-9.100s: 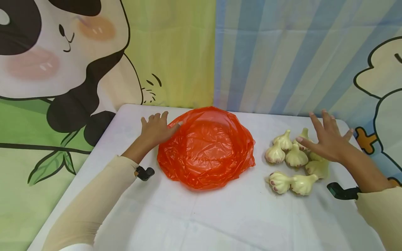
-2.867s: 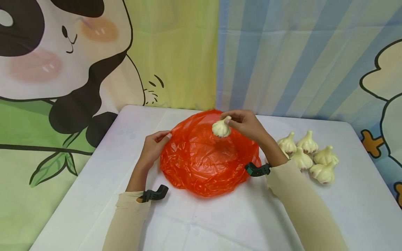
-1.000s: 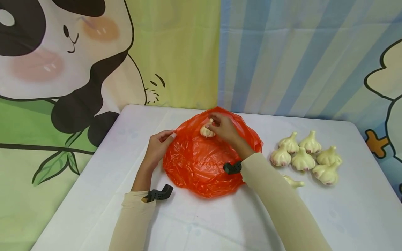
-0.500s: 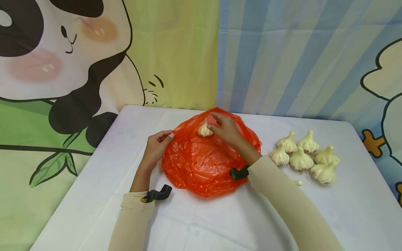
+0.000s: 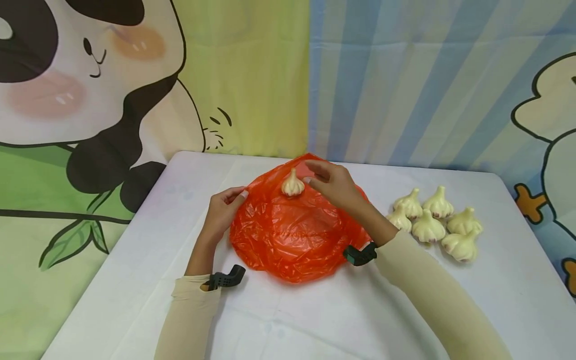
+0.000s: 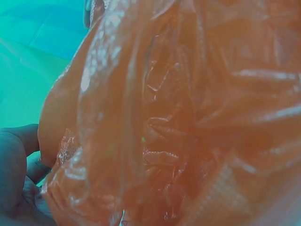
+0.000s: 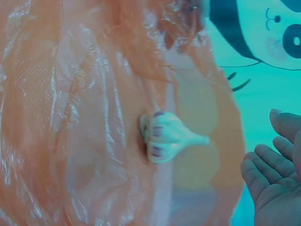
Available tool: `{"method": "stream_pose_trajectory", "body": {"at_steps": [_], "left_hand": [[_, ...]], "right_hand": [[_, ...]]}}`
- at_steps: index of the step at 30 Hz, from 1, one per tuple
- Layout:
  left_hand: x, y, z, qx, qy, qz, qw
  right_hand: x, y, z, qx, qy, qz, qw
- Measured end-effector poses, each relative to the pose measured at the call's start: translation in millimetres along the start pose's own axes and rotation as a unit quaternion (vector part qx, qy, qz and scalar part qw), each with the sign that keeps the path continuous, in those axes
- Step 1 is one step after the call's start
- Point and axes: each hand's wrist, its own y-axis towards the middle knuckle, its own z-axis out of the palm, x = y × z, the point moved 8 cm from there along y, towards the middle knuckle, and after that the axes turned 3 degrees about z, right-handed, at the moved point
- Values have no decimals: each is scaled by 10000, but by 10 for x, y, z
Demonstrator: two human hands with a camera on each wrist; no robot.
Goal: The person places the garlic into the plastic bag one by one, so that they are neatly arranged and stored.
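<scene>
A red plastic bag [image 5: 299,240] lies spread with its mouth facing up in the middle of the table. My left hand [image 5: 221,214] pinches its left rim between thumb and fingers; the left wrist view shows the crinkled film [image 6: 155,117] filling most of the picture beside that hand [image 6: 16,176]. One garlic bulb [image 5: 292,185] rests inside the bag near the back, neck upward, and shows whole in the right wrist view [image 7: 164,136]. Just right of it my right hand [image 5: 335,186] hovers over the bag with fingers loosely extended, holding nothing.
Several more garlic bulbs [image 5: 428,227] sit in a cluster on the white table [image 5: 279,320] to the right, one partly behind the right arm. A printed cloth [image 5: 252,75] with a panda hangs behind the table's back edge.
The left hand came to the bag's rim. The right hand carried a garlic bulb from the cluster into the bag, let it go, and drew slightly right with its fingers opening.
</scene>
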Motion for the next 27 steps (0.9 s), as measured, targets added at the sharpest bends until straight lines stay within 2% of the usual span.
{"method": "stream_pose_trajectory", "body": {"at_steps": [7, 12, 20, 27], "left_hand": [[2, 11, 17, 4, 3, -22, 10000], [4, 13, 28, -19, -10, -16, 10000], [19, 1, 21, -18, -92, -3, 10000], [29, -6, 9, 16, 23, 43, 10000]], "right_hand": [[115, -78, -204, -13, 105, -121, 9999], [133, -212, -388, -67, 228, -227, 9995], [14, -520, -655, -100, 109, -214, 9997], [-85, -804, -1023, -530, -170, -175, 9983]]}}
